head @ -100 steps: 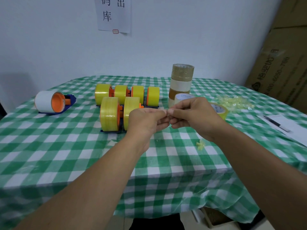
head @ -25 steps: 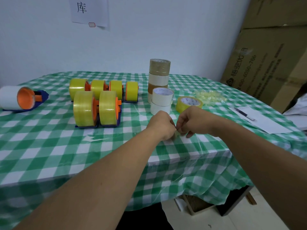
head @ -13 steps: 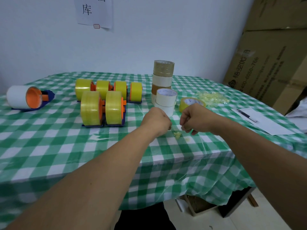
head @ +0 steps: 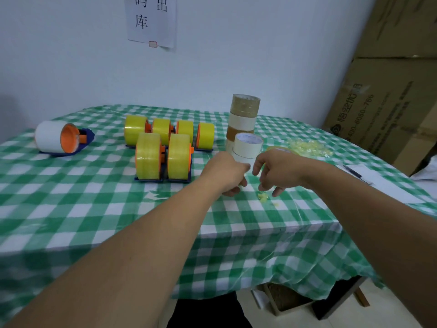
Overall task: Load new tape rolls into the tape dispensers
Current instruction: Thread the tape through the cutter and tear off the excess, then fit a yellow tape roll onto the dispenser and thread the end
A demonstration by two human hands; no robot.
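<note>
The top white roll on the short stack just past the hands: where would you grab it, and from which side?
I'd take the top white roll by its outer wall, from above: it lies flat with the core facing up, and the tall stack crowds its far side.

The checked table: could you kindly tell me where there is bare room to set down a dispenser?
Free: the near-left cloth, bordered by the white dispenser, the front yellow dispensers and its near edge; also the strip between white dispenser and back row. Crowded: around the stacked rolls, left hand, right hand, tape scraps, and the paper at right.
</note>
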